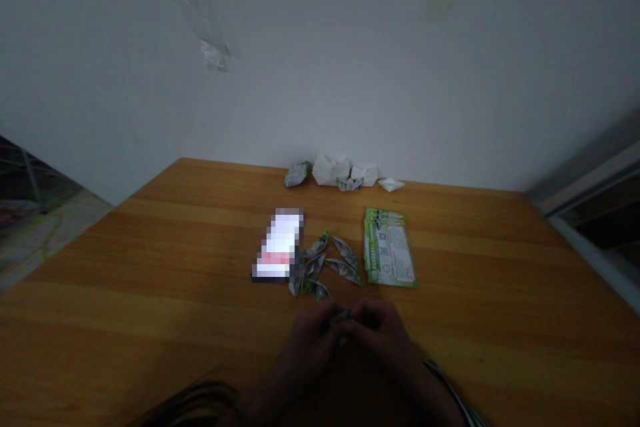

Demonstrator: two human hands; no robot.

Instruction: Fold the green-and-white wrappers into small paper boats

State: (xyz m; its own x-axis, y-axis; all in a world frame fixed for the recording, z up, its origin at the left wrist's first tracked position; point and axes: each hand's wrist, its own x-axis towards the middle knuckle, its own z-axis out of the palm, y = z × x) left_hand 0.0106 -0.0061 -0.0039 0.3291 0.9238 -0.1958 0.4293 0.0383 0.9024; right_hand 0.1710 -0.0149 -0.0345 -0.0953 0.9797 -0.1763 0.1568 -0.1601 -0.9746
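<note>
My left hand [311,339] and my right hand [384,329] meet near the front of the wooden table, fingers closed. Between their fingertips is a small folded paper piece [343,316], mostly hidden by the fingers and dim. Just beyond my hands lie several narrow, pointed folded paper pieces [344,271] with grey and green print, grouped loosely. To their right rests a stack of green-and-white printed leaflets [391,255], slightly fanned out.
A phone [281,240] with a lit, pixelated screen lies left of the folded pieces. Along the wall [320,80] sit crumpled white paper [330,171], a crumpled printed paper [297,174] and a small white folded paper [391,184]. The table's [165,247] left edge slants towards me.
</note>
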